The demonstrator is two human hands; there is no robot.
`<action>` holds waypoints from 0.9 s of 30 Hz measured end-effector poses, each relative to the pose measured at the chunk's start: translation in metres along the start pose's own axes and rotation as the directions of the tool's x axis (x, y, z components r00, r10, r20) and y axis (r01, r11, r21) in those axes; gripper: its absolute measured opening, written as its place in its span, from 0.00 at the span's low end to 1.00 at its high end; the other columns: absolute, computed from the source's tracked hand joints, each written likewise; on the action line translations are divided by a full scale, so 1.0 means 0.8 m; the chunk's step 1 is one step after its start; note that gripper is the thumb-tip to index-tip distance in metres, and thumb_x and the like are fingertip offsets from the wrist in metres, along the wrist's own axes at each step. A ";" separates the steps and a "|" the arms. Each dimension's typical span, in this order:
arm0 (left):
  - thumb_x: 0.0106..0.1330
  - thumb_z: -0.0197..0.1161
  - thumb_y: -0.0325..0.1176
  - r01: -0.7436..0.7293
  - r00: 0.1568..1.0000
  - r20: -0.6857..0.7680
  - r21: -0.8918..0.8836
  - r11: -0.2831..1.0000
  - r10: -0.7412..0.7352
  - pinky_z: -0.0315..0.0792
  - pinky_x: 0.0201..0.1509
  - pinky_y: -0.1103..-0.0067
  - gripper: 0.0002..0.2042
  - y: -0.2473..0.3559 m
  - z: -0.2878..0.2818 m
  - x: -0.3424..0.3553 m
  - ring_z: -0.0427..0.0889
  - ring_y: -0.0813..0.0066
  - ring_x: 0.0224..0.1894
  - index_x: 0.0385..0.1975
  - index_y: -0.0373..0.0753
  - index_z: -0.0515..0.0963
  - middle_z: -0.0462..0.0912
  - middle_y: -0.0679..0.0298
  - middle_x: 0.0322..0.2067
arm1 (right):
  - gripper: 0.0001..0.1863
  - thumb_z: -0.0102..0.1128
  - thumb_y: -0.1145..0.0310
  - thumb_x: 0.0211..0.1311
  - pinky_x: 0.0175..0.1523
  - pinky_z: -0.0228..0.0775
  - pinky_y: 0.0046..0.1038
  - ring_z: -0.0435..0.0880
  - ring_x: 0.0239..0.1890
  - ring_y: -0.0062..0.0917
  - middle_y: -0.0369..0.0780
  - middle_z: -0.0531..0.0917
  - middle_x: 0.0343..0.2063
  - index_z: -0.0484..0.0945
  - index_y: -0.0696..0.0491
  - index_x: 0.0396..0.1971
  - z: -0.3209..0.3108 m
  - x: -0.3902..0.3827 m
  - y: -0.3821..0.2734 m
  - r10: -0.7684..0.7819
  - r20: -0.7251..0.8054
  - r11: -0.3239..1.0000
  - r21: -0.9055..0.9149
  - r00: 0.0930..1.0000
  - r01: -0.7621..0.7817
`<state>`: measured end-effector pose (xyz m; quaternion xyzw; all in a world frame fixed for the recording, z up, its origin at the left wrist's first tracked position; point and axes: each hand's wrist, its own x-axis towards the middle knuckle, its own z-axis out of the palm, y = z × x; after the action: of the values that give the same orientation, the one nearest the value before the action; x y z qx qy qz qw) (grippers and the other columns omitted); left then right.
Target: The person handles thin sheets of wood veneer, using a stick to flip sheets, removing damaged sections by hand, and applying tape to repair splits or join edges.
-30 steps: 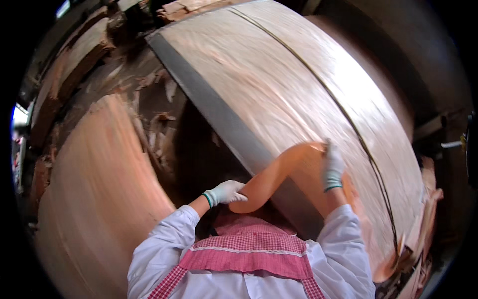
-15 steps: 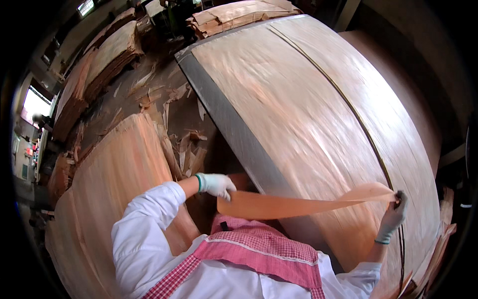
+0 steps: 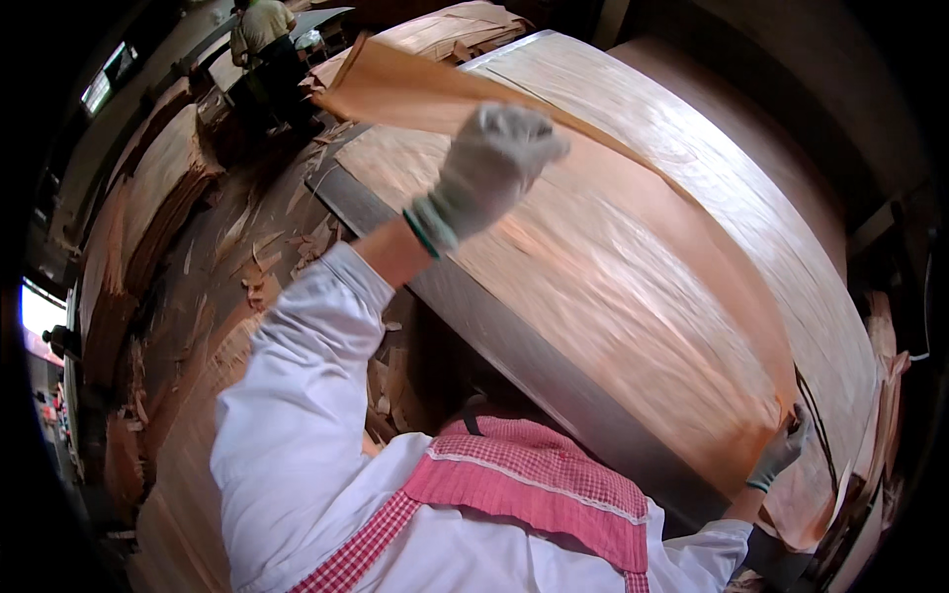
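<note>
Veneer strip (image 3: 593, 188) now arcs high over the bench (image 3: 593, 296); our left hand (image 3: 489, 163) has swung it up, grip clenched on it; our right hand (image 3: 783, 450) pinches its low end; earlier it hung level.

Lying across the tabletop (image 3: 534, 341): a broad stack of pale veneer sheets (image 3: 633, 296), covering it nearly to the grey front edge. Spreading over the floor (image 3: 222, 287) at left: torn veneer scraps (image 3: 262, 262) (small, curled, scattered), and lower piles of veneer (image 3: 148, 212) standing along the far side. Gathering under the tabletop's edge: more broken scraps, partly hidden in shadow.
</note>
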<state>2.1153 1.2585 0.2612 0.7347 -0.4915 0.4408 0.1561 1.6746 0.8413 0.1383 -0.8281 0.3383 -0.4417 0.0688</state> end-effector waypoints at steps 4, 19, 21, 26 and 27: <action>0.53 0.60 0.25 0.106 0.985 0.148 -0.149 0.983 -0.084 0.70 0.46 0.74 0.10 -0.015 0.067 -0.105 0.77 0.68 0.38 0.34 0.47 0.80 0.79 0.66 0.31 | 0.10 0.55 0.82 0.57 0.47 0.73 0.27 0.78 0.42 0.30 0.41 0.79 0.35 0.79 0.56 0.38 -0.020 -0.087 0.003 -0.013 0.126 0.991 -0.133 0.992 0.030; 0.64 0.60 0.51 0.912 -0.249 0.446 -0.192 -0.364 -0.860 0.65 0.64 0.66 0.33 -0.212 0.197 -0.491 0.74 0.54 0.55 0.57 0.26 0.64 0.74 0.46 0.52 | 0.09 0.58 0.66 0.56 0.34 0.74 0.40 0.81 0.31 0.41 0.43 0.76 0.34 0.72 0.47 0.36 0.201 -0.273 -0.277 0.037 0.728 0.997 0.017 0.685 -0.073; 0.68 0.54 0.46 0.456 -0.232 0.654 -0.581 -0.674 -0.720 0.63 0.64 0.73 0.27 -0.208 0.193 -0.525 0.76 0.65 0.49 0.60 0.31 0.64 0.75 0.58 0.49 | 0.14 0.59 0.63 0.58 0.41 0.73 0.39 0.80 0.36 0.45 0.45 0.77 0.39 0.72 0.48 0.44 0.190 -0.267 -0.289 0.028 0.723 0.958 0.177 0.691 -0.224; 0.71 0.49 0.35 0.347 -0.267 0.721 -0.547 -0.762 -0.640 0.67 0.60 0.78 0.21 -0.115 0.219 -0.461 0.76 0.71 0.46 0.60 0.31 0.63 0.75 0.61 0.47 | 0.10 0.55 0.66 0.60 0.46 0.72 0.38 0.78 0.41 0.43 0.49 0.78 0.37 0.76 0.53 0.39 0.083 -0.239 -0.150 0.387 0.312 0.922 -0.102 0.868 -0.374; 0.71 0.50 0.31 0.581 -0.075 0.680 -0.565 -0.586 -0.729 0.70 0.57 0.79 0.20 -0.163 0.203 -0.510 0.76 0.73 0.46 0.61 0.30 0.63 0.75 0.60 0.47 | 0.10 0.55 0.66 0.60 0.45 0.72 0.39 0.79 0.40 0.44 0.50 0.80 0.36 0.77 0.56 0.37 0.069 -0.222 -0.121 0.364 0.210 0.930 -0.135 0.907 -0.342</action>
<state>2.2549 1.4508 -0.1306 0.5766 0.1013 -0.1136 0.8027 1.6982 1.0156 0.0235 -0.8012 0.4930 -0.3057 0.1471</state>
